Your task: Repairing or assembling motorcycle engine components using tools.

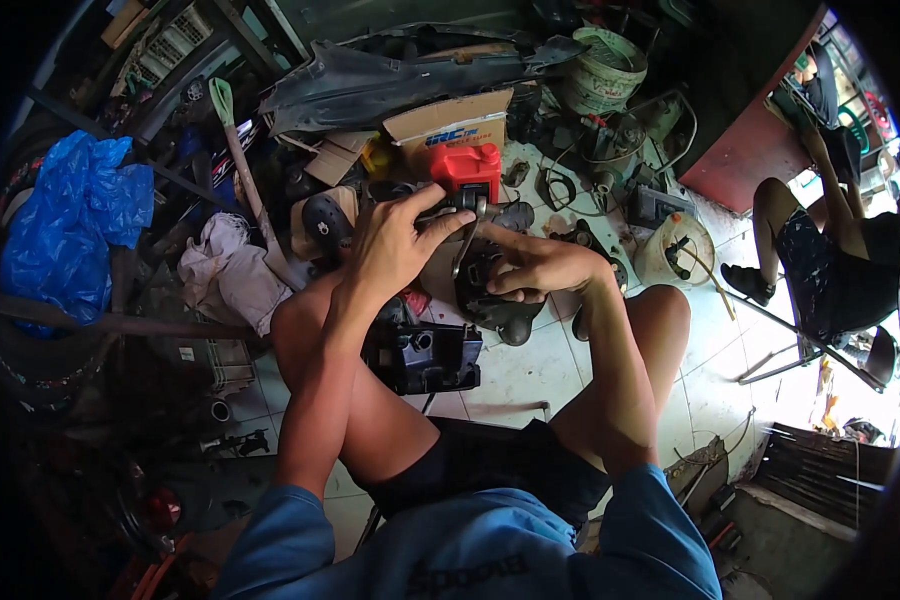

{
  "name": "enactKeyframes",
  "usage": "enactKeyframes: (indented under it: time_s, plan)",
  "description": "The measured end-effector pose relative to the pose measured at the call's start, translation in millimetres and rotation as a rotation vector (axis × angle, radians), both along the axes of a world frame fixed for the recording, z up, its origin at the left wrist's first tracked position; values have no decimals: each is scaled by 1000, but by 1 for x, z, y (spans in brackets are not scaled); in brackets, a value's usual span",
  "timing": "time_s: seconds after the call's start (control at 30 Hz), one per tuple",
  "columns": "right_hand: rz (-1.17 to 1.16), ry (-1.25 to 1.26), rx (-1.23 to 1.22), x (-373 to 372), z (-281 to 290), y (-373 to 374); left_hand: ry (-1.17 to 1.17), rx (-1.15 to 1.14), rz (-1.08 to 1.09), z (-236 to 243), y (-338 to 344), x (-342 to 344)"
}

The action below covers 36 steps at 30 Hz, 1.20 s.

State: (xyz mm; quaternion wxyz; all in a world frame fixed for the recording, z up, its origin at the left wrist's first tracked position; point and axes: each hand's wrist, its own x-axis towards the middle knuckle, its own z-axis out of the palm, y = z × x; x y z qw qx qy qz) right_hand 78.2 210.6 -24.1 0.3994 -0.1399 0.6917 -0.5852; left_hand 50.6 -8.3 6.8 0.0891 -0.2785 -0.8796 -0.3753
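Note:
My left hand point(395, 235) is closed round a dark part with a metal ring point(482, 206), thumb pressed against its side. A curved metal strip or lever point(463, 250) hangs below that thumb. My right hand point(550, 268) reaches in from the other side, index finger stretched toward the dark part and the other fingers curled; what they grip, if anything, is hidden. Beneath both hands sits a dark, greasy mechanical assembly point(515, 328) on the tiles. A black plastic housing point(425, 355) with a round port lies between my knees.
A red jug point(470, 160) stands just beyond my hands, before an open cardboard box point(450, 120). Farther back are a dirty bucket point(607, 70) and a pale container point(673, 250). Blue plastic point(65, 220) and rags point(232, 270) lie left. A person point(830, 250) sits at right.

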Motion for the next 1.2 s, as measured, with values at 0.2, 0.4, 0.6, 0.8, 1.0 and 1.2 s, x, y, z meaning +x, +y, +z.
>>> enactKeyframes:
  time_s: [0.2,0.4,0.6,0.8,1.0,1.2]
  plan:
    - [193,-131,-238,0,-10,-2,18,28,91,-4,-6,-4]
    - [333,-143,-394,13,20,3,37,49,151,-2,-9,-8]
    - [273,-114,-558,17,23,1,46,41,146,1,-6,-6]
    - [71,-193,-251,8,14,-21,127,-10,229,-4,-7,-4]
    - [-182,379,76,4,-12,-37,-64,218,145,4,0,1]
    - [-441,654,388,-6,-32,-26,-183,315,25,-6,9,3]
